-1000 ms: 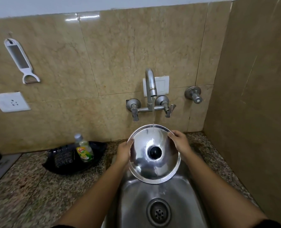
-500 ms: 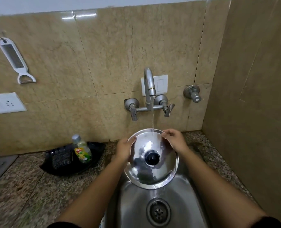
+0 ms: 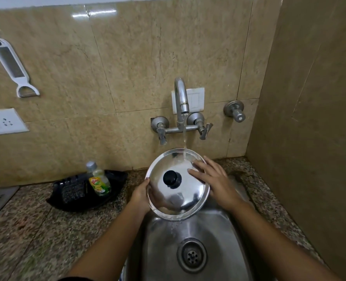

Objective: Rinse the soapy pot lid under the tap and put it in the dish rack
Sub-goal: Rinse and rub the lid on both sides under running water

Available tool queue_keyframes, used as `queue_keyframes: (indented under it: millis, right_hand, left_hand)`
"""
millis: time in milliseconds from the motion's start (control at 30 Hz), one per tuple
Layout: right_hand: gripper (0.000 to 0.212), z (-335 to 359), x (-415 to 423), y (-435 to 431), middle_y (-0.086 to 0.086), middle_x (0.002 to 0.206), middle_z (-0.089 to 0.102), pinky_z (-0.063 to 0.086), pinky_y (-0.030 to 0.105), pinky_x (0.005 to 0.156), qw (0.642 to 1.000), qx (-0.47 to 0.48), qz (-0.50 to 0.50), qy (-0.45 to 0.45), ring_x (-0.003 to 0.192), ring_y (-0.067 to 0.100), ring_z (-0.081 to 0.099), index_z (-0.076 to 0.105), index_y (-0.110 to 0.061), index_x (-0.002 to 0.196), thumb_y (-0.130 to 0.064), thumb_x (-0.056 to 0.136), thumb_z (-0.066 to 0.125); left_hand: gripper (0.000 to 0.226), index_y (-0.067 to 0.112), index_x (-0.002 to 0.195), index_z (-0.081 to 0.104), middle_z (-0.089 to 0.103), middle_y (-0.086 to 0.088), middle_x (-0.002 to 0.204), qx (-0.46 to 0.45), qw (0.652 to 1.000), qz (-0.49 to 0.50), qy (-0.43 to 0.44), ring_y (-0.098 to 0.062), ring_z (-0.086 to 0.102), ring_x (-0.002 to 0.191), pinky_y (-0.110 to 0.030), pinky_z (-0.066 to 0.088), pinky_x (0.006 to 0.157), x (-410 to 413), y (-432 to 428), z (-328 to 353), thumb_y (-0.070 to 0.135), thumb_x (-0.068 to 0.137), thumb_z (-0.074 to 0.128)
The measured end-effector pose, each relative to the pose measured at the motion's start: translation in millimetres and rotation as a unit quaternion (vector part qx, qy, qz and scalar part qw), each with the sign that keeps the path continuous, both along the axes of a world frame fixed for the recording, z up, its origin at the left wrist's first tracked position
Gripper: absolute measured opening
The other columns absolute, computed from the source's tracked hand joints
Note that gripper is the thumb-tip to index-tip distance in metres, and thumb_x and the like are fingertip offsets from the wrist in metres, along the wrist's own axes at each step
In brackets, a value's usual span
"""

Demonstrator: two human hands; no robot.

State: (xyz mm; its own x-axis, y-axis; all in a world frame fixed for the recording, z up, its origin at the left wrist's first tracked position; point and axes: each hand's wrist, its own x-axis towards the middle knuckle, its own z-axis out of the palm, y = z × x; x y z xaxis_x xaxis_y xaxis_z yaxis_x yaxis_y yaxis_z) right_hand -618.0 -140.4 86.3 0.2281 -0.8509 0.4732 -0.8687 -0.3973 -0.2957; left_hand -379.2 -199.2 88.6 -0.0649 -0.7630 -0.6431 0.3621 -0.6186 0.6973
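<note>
Head view puts us right over the sink (image 3: 225, 240), where we see the pot lid (image 3: 178, 197) held tilted above the basin with its black knob (image 3: 172, 178) facing us. Water from the tap (image 3: 180, 98) lands on the lid's far edge and runs off the near rim toward the drain (image 3: 192, 254). Our left hand (image 3: 140, 196) is clamped on the lid's left rim, its fingers hidden behind the metal. Our right hand (image 3: 214, 183) lies flat with its fingers spread apart on the lid's upper right face, gripping nothing. On the desk (image 3: 36, 230) to the left, a dish soap bottle (image 3: 99, 180) stands in a black tray (image 3: 83, 191); what else the tray holds is too dark to make out. We see no dish rack in frame.
</note>
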Motion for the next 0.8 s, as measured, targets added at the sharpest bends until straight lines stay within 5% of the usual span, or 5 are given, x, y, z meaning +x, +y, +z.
queue_keyframes:
  millis: [167,400,567,733,800]
  right_hand:
    - [0.019,38,9,-1,-0.01,0.106,0.069,0.037,0.04,0.106,0.995,-0.052,0.058,-0.066,0.112,0.007,0.056,0.069,-0.025,0.1,-0.026,0.082,0.062]
    - [0.03,42,12,-25,-0.007,0.076,0.07,0.053,0.037,0.08,0.91,0.197,-0.076,-0.358,0.079,0.014,0.066,0.066,-0.03,0.085,-0.007,0.07,0.079]
    - [0.025,27,3,-32,0.01,0.076,0.067,0.054,0.028,0.063,0.859,0.244,-0.11,-0.437,0.062,0.013,0.062,0.071,-0.003,0.095,0.008,0.072,0.073]
    - [0.037,15,-2,-33,0.005,0.124,0.063,0.045,0.037,0.101,0.892,0.153,-0.174,-0.387,0.115,0.021,0.057,0.059,-0.011,0.124,-0.003,0.089,0.056]
    - [0.052,7,-4,-27,0.002,0.138,0.053,0.036,0.038,0.111,0.933,0.104,-0.176,-0.296,0.13,0.021,0.047,0.051,-0.016,0.135,0.005,0.088,0.048]
  left_hand:
    - [0.041,0.001,0.115,0.064,0.064,-0.019,0.108,0.003,0.981,-0.171,-0.089,-0.029,0.06,0.088,-0.04,0.051,0.074,6,9,7,0.032,0.096,0.048]
    - [0.078,0.01,0.131,0.058,0.059,-0.021,0.131,-0.04,0.961,-0.248,0.111,-0.041,0.051,0.123,-0.057,0.039,0.102,16,16,-4,0.068,0.088,0.027]
    - [0.052,0.011,0.127,0.061,0.069,-0.016,0.117,-0.11,0.969,-0.219,-0.014,-0.033,0.064,0.107,-0.051,0.049,0.096,5,16,0,0.045,0.089,0.055]
    - [0.022,0.014,0.097,0.068,0.076,-0.005,0.068,-0.141,0.98,-0.137,-0.016,-0.019,0.072,0.059,-0.032,0.058,0.055,-22,21,7,0.03,0.095,0.053]
    - [0.025,0.014,0.101,0.068,0.076,-0.007,0.071,-0.14,0.984,-0.114,0.007,-0.024,0.071,0.066,-0.036,0.057,0.061,-31,23,9,0.033,0.095,0.052]
